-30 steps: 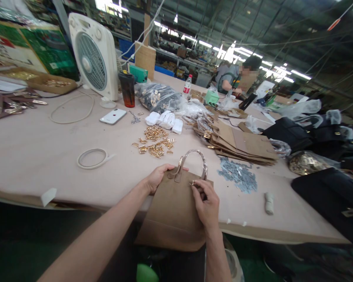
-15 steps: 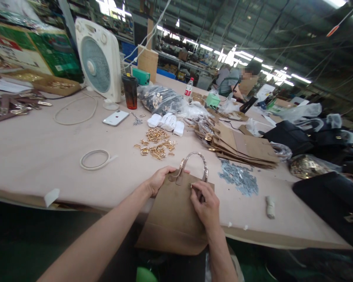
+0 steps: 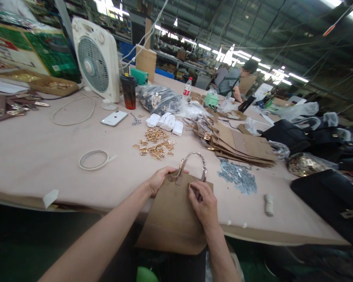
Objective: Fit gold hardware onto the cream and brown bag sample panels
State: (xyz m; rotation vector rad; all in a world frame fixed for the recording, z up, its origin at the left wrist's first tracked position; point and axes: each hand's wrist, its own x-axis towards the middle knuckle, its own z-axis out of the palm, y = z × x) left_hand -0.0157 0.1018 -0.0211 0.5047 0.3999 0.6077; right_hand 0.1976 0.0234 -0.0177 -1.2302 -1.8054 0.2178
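Note:
A brown handbag panel (image 3: 172, 215) with a plastic-wrapped loop handle (image 3: 195, 162) lies over the table's near edge. My left hand (image 3: 157, 179) grips its upper left corner, fingers curled over the top. My right hand (image 3: 204, 203) rests on the upper right part and pinches a small gold metal fitting (image 3: 190, 185) against the panel. A scatter of several gold fittings (image 3: 155, 141) lies beyond the bag, and a patch of small grey metal pieces (image 3: 238, 176) lies to its right.
A stack of brown bag panels (image 3: 241, 147), black bags (image 3: 317, 137), a tape ring (image 3: 92, 159), a white phone (image 3: 114, 117), a dark tumbler (image 3: 128, 91) and a box fan (image 3: 95, 58) stand on the table (image 3: 32, 156). Another person (image 3: 232, 78) works at the far end.
My right hand has slid slightly left along the bag's top edge with the gold fitting. My left hand keeps its hold on the corner.

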